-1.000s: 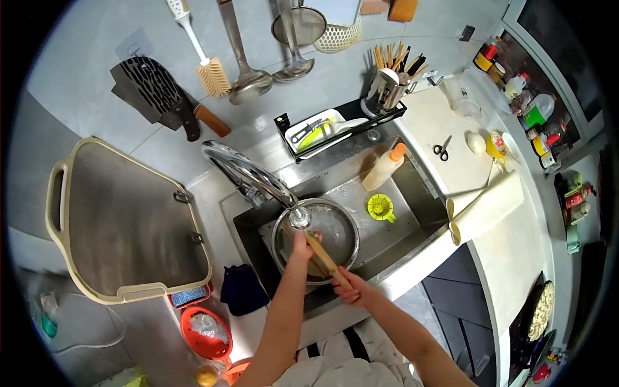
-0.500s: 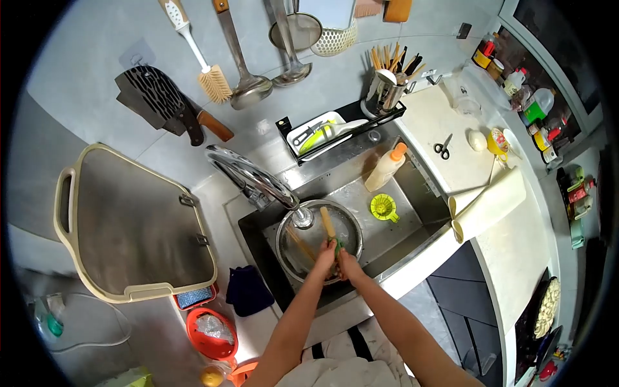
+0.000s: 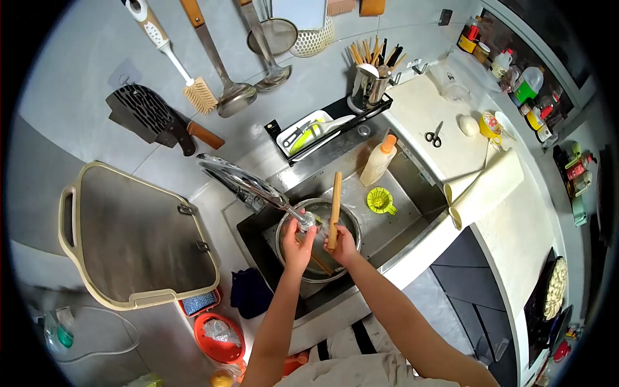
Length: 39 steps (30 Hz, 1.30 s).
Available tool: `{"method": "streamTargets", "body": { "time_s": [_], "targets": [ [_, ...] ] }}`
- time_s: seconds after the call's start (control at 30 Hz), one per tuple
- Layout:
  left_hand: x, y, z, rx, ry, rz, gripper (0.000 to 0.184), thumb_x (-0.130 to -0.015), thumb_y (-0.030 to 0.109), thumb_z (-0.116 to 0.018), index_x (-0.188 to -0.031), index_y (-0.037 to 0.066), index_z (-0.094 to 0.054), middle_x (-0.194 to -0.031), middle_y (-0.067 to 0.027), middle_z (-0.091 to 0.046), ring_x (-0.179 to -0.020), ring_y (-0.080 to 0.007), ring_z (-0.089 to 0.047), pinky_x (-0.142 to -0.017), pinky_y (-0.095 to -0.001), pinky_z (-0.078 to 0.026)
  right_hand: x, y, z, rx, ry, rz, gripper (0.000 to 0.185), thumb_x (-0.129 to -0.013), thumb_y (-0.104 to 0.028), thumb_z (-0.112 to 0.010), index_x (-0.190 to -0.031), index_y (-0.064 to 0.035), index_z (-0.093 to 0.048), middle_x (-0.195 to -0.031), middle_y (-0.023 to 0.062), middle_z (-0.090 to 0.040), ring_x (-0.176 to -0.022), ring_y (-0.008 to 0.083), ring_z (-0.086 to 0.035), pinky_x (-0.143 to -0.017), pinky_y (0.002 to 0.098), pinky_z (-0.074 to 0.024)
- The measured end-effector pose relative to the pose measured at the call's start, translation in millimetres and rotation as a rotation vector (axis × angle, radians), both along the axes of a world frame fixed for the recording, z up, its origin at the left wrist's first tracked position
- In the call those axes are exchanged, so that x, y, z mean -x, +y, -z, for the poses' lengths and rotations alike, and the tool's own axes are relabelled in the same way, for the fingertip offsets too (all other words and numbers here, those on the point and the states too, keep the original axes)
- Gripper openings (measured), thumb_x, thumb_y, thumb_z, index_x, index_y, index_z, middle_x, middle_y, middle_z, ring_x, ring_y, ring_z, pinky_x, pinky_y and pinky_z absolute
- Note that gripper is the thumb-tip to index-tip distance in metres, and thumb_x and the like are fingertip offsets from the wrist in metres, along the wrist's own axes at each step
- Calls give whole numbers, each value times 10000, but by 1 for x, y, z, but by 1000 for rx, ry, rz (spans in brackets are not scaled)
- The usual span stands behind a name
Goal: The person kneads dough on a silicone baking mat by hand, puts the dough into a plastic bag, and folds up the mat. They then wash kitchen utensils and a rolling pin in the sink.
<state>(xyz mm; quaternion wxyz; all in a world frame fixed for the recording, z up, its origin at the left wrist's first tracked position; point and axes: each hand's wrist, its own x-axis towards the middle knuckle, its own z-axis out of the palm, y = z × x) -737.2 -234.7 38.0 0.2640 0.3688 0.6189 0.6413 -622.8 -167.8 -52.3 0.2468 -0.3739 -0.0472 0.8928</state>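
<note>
My right hand (image 3: 343, 248) is closed around the lower end of a wooden rolling pin (image 3: 335, 205), which points up and away over the steel bowl (image 3: 358, 242). My left hand (image 3: 298, 247) has its fingers and thumb around the faucet head (image 3: 306, 221), above the bowl's left side. Another wooden stick (image 3: 321, 263) leans inside the bowl, partly hidden by my hands. The bowl stands in the left part of the steel sink (image 3: 406, 226). A yellow-green strainer cup (image 3: 381, 200) and a bottle with an orange cap (image 3: 379, 161) are in the sink to the right.
A large cutting board (image 3: 138, 235) leans at the left, near a dark blue cloth (image 3: 250, 293) and a red basket (image 3: 219, 337). Cleavers (image 3: 145, 116) and ladles (image 3: 236, 98) hang on the wall. Scissors (image 3: 434, 135) and a rolled cream mat (image 3: 487, 187) lie on the right counter.
My hands, close together before on the rolling pin and something green, have parted. My left hand moved up-left to the faucet head; my right hand raised the rolling pin slightly.
</note>
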Motion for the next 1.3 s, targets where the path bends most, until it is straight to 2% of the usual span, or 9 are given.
{"method": "streamTargets", "body": {
  "time_s": [0.2, 0.4, 0.53, 0.77, 0.83, 0.93, 1.1, 1.23, 1.3],
  "targets": [
    [-12, -6, -10, 27, -5, 13, 411, -858, 82, -563, -1242, 7, -436, -972, 2, -547, -817, -65, -495, -746, -211, -414, 23, 3, -11, -79, -45, -12, 248, -891, -272, -443, -1079, -134, -527, -867, 29, -566, -737, 151, -533, -618, 283, -450],
    [-16, -7, 10, 79, 66, -39, 429, -919, 115, -455, -1306, -20, -329, -1067, -32, -504, -905, -76, -471, -793, -195, -382, 17, -7, -18, -273, -386, -280, 361, -917, -420, -355, -954, -116, -547, -607, -2, -483, -451, 126, -418, -371, 240, -317],
    [-21, -8, 36, -11, -93, -91, 355, -960, 184, -362, -1243, -24, -415, -1114, -68, -517, -948, -112, -490, -833, -230, -389, 8, -13, -4, -75, -368, -270, 520, -911, -524, -265, -821, -90, -536, -534, 3, -448, -408, 126, -386, -366, 249, -303],
    [-37, -22, 68, 230, -262, 65, 370, -971, 221, -326, -1183, -20, -511, -1157, -93, -546, -1069, -171, -500, -919, -281, -373, 21, -12, -8, -210, -358, -101, 471, -889, -515, -395, -892, -63, -529, -684, 27, -508, -567, 134, -465, -497, 260, -390],
    [-67, -15, 67, 212, 26, 2, 476, -921, 274, -439, -1307, 8, -358, -1237, -196, -466, -1174, -316, -418, -1034, -347, -248, 28, -14, -1, -352, -407, -42, 436, -888, -477, -443, -962, -55, -518, -761, 35, -527, -638, 135, -488, -546, 259, -411],
    [-96, -17, 55, 162, 339, -57, 530, -902, 206, -453, -1339, -24, -258, -1410, -183, -231, -1297, -287, -238, -1038, -358, -217, 23, -12, 1, -282, -361, -89, 386, -833, -396, -573, -1013, -65, -486, -832, 32, -553, -722, 144, -514, -620, 267, -427],
    [-61, 4, 84, 547, -8, -180, 435, -863, 287, -534, -1191, 25, -421, -1040, -189, -550, -960, -349, -521, -829, -414, -389, 38, -42, 137, -239, -25, 59, 363, -877, -341, -528, -1095, -60, -454, -904, 57, -547, -798, 184, -523, -677, 293, -444],
    [-28, 13, 121, 487, -471, -33, 300, -882, 288, -520, -1001, 12, -518, -791, -92, -589, -690, -219, -542, -638, -327, -429, 29, -45, 52, -647, -202, -157, 377, -930, -263, -417, -1228, -46, -335, -997, 66, -519, -847, 185, -517, -739, 309, -442],
    [-11, 12, 120, 580, -447, 172, 347, -872, 293, -541, -1070, 11, -501, -933, -107, -598, -847, -231, -550, -735, -334, -421, 20, -39, 26, -766, -296, -325, 369, -902, -225, -462, -1203, -32, -371, -1016, 84, -524, -867, 222, -531, -756, 320, -450]
  ]
}}
